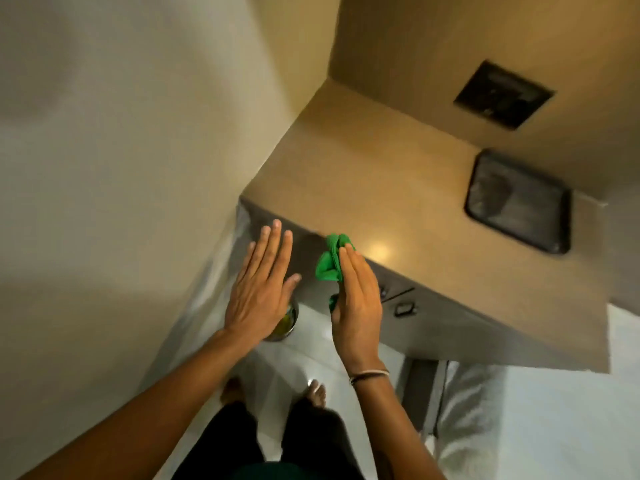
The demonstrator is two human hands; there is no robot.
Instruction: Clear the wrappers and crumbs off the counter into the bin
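My right hand [356, 292] grips a bunched green cloth [330, 261] just off the front edge of the beige counter [353, 168]. My left hand [258, 285] is flat, fingers apart and empty, held over the floor to the left of the cloth. Beneath that hand a small round metal bin [285, 322] stands on the floor, mostly hidden, with something yellowish inside. No wrappers or crumbs are visible on the counter surface.
A dark rectangular tray [517, 200] lies on the counter at the right. A dark square panel [504, 93] sits on the back wall. Grey cabinet fronts with handles [405, 310] run under the counter. A wall closes in on the left; my bare feet [315, 393] stand on white floor.
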